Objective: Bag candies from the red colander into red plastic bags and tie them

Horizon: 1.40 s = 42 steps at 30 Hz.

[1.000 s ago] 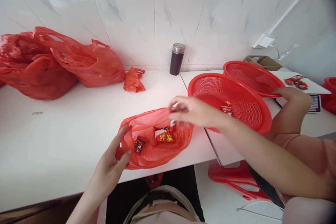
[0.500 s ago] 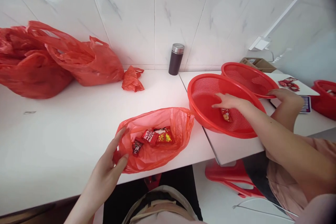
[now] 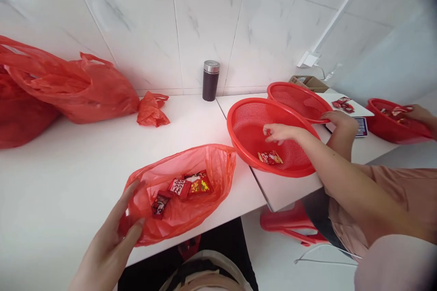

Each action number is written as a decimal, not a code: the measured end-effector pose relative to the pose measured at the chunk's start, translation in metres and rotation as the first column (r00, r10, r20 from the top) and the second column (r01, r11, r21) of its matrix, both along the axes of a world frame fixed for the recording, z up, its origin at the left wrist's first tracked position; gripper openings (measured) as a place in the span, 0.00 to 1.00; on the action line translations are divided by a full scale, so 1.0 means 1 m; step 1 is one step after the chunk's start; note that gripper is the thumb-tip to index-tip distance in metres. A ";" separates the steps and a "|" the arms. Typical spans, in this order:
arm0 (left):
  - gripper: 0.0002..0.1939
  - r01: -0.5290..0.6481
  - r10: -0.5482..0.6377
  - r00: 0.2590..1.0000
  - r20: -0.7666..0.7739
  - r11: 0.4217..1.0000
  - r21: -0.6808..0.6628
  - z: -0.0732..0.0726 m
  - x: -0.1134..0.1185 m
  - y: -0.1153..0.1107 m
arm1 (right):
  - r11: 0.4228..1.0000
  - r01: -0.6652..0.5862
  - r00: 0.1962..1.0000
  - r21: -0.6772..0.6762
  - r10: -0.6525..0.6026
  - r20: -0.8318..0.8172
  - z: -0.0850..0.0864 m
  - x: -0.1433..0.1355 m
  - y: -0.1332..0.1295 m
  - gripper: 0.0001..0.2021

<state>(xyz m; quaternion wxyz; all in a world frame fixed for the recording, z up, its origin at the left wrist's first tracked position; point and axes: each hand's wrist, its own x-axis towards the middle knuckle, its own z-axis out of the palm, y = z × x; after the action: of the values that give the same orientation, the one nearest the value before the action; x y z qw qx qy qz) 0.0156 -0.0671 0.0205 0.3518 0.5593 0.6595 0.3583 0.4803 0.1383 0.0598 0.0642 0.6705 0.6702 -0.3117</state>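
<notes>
A red plastic bag (image 3: 205,220) lies with its mouth spread at the table's front edge, several small snack packets (image 3: 180,187) inside it. At the bag's left end, my left hand (image 3: 107,234) holds its side with thumb and fingers apart. My right hand (image 3: 278,133) hangs inside a red mesh basket (image 3: 235,134) to the right, its fingers bent inward. A bit of red shows between them, too small to name. Below that hand, a red and yellow snack packet (image 3: 270,158) rests in the basket.
Another person's hand (image 3: 341,120) is on the rim of a second red basket (image 3: 295,93). At far right a hand (image 3: 419,113) is over a third basket (image 3: 392,134). A dark thermos (image 3: 210,82) stands by the wall; red bags (image 3: 102,95) lie at left.
The view has shifted right. My right hand's spread fingers have curled and moved off the packet in the basket, which shows more fully. A hand at the far right has come into view.
</notes>
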 end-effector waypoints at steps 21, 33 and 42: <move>0.33 -0.003 0.000 0.996 0.092 1.000 0.025 0.010 0.011 0.000 | 0.930 -0.299 0.699 0.215 0.366 -0.614 0.044 -0.179 -0.095 0.17; 0.33 -0.140 0.154 0.975 0.162 0.986 -0.095 0.011 -0.013 -0.020 | 0.761 -0.453 0.853 0.464 0.522 -0.024 0.024 -0.192 -0.110 0.06; 0.16 -0.083 0.107 0.916 0.388 0.994 -0.077 0.007 -0.022 -0.027 | 0.862 -0.362 0.931 0.355 0.350 0.101 -0.015 -0.172 -0.122 0.20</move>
<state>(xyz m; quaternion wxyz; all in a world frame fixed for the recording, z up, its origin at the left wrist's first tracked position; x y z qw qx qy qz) -0.0062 -0.0938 0.0275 0.4748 0.4333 0.6126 0.4599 0.3078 0.0161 0.0446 0.0050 0.5404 0.8275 -0.1525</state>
